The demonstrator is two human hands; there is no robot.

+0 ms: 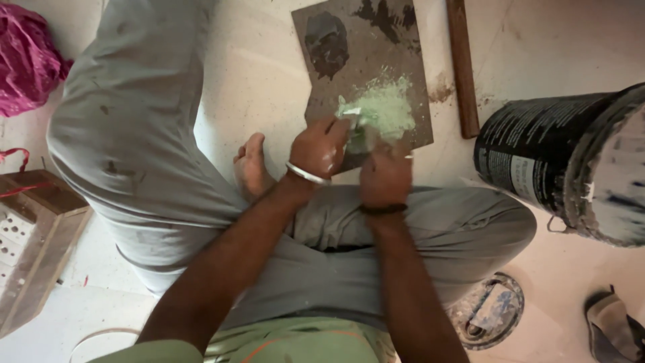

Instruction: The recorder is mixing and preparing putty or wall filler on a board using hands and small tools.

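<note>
At centre frame, above the lap, left hand (320, 149) and right hand (384, 176) sit side by side, fingers curled on what seems a small blurred scraper at the near edge of the green paste (383, 107), which spreads up-frame across the brown board (349, 74).

from my remote seat i saw a pale, paint-smeared floor (269, 74) in soft, even light. a black bucket (537, 161) lay tipped at three o'clock, a wooden strip (462, 67) at one, crumpled pink cloth (27, 60) at ten, a wooden box (33, 235) at eight, a spattered lid (490, 312) at five.
</note>
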